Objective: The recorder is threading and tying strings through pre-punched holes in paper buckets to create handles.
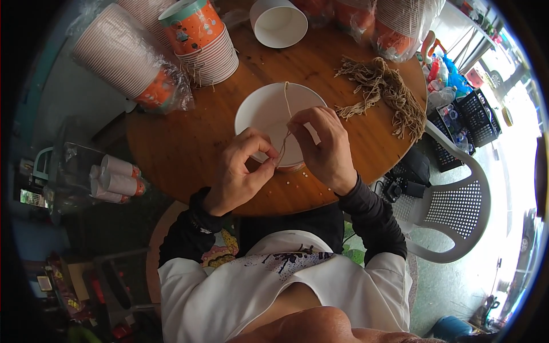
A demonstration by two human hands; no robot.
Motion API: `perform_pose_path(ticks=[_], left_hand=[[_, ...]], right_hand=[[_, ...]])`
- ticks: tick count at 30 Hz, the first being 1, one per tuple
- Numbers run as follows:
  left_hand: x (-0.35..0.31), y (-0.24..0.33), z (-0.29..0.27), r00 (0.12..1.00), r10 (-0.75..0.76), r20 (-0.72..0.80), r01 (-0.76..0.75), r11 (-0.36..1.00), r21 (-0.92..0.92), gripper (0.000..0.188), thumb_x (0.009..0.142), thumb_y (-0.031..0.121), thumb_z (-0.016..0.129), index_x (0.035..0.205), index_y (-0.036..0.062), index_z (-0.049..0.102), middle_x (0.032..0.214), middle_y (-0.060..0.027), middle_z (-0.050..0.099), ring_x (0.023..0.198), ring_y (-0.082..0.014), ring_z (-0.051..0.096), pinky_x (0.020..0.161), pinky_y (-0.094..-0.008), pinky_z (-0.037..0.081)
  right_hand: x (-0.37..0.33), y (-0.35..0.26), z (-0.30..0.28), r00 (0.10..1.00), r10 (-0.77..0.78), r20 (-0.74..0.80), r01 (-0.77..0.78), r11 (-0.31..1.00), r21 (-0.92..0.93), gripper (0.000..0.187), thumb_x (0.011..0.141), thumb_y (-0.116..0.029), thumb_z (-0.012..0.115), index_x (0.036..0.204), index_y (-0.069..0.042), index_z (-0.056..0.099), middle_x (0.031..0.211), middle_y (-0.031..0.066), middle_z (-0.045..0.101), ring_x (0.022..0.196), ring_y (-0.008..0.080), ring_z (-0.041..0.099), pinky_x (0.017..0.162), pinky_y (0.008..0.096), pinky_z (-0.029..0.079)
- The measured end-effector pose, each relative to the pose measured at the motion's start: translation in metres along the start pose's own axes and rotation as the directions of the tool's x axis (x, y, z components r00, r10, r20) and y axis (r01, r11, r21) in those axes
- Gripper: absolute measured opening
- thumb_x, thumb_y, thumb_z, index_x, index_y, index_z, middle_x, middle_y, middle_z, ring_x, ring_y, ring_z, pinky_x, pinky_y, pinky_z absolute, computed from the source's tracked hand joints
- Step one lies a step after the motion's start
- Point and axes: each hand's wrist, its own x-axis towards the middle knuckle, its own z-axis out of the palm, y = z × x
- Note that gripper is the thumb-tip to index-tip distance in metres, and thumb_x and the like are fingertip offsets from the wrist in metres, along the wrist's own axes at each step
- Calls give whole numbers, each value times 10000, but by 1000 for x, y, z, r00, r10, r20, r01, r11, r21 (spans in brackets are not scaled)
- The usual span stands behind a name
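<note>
A large paper tub point(253, 112), white inside, stands at the near middle of the round wooden table. A thin beige cord point(288, 102) runs from a hole near its far rim across the opening toward the near rim. My left hand point(243, 168) pinches the cord between thumb and fingers at the near rim. Just to the right, over the opening, my right hand point(327, 143) pinches the cord higher up. A slack bit of cord lies between the two pinches; whether it is knotted I cannot tell.
A bundle of beige cords point(389, 94) lies at the table's right. Stacked orange-and-white tubs point(209, 57) stand far left, beside a plastic-wrapped stack point(117, 51). Another white tub point(278, 26) lies tipped at the far edge. A plastic chair point(457, 206) stands to the right.
</note>
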Motion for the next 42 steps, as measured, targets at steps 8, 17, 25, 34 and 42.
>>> perform_pose_path(ticks=[8, 17, 25, 34, 42], left_hand=[[8, -1, 2, 993, -95, -64, 85, 985, -150, 81, 841, 59, 653, 903, 18, 620, 916, -86, 633, 863, -206, 631, 771, -328, 493], [12, -7, 5, 983, -180, -40, 166, 959, -229, 133, 895, 113, 663, 958, -5, 657, 871, -86, 686, 814, -165, 658, 724, -296, 518], [9, -5, 9, 996, -85, -34, 84, 996, -29, 26, 847, 14, 628, 869, 8, 616, 842, -50, 654, 761, -99, 615, 606, -232, 462], [-4, -8, 17, 989, 138, -43, -124, 961, 247, 129, 734, 25, 655, 769, 87, 548, 762, -47, 591, 791, -258, 586, 837, -387, 423], [-9, -15, 13, 964, 267, 6, -242, 863, 443, 168, 776, 26, 711, 923, 67, 640, 859, -40, 602, 866, -244, 608, 835, -392, 466]], right_hand=[[8, -4, -5, 999, -33, 15, 31, 994, 101, 158, 775, 17, 684, 906, -60, 639, 895, 92, 608, 825, 289, 623, 707, 369, 515], [16, -10, -24, 912, 114, 394, -235, 933, 273, 194, 853, -11, 646, 1040, -41, 606, 1011, 127, 633, 842, 302, 650, 691, 363, 531], [21, -7, -36, 913, -284, 292, 331, 936, -124, 316, 714, 20, 629, 1024, 6, 571, 903, 134, 599, 836, 308, 614, 645, 391, 519], [32, 40, -47, 964, -261, -43, 218, 876, -429, 178, 826, 56, 616, 986, -20, 611, 887, 128, 606, 794, 326, 616, 676, 381, 511], [-24, 80, -27, 997, 78, -27, -82, 977, -197, 245, 821, 84, 576, 1042, -17, 604, 946, 161, 594, 851, 359, 603, 699, 415, 498]])
